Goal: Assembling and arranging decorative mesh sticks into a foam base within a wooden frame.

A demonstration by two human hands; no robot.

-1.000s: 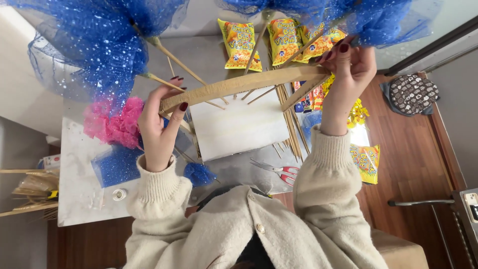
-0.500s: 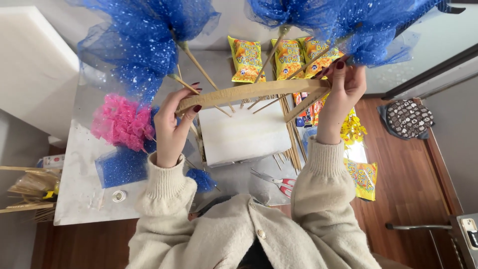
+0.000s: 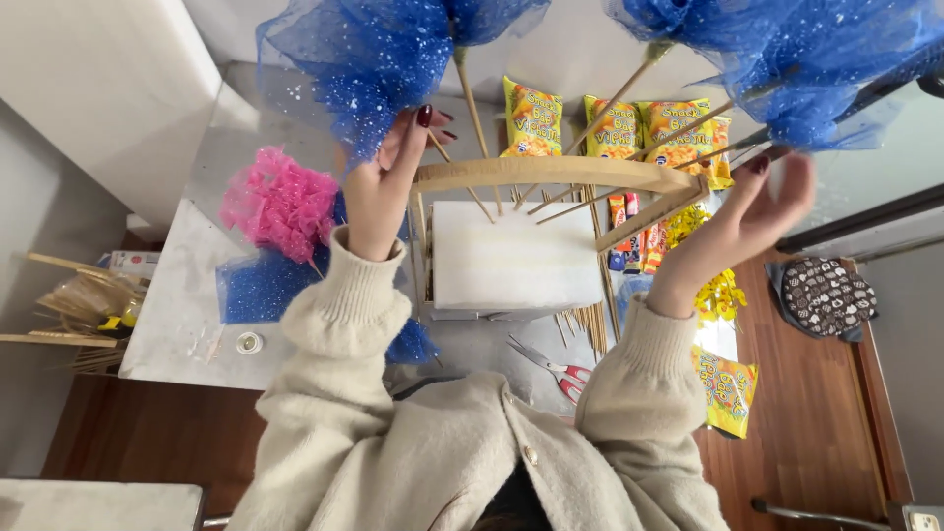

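left hand (image 3: pixel 383 187) pinches a blue tulle stick (image 3: pixel 472 108) above the white foam block (image 3: pixel 513 258); right hand (image 3: pixel 762 202), fingers loosely curled, touches another tulle stick (image 3: pixel 718 110). a sideways tug could snap skewers or tip the wooden handle (image 3: pixel 551 174).

floor (image 3: pixel 157 433): dark reddish-brown wood boards | table (image 3: pixel 177 315): pale grey top, standing on the floor | wall (image 3: pixel 108 79): plain white, upper left | cushion (image 3: pixel 821 295): dark, patterned, on floor at right | light: soft, even

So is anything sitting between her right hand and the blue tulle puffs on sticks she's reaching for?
Nothing visible: the right hand is at the sticks of the right-side blue tulle puffs, with no object between; exact contact is unclear.
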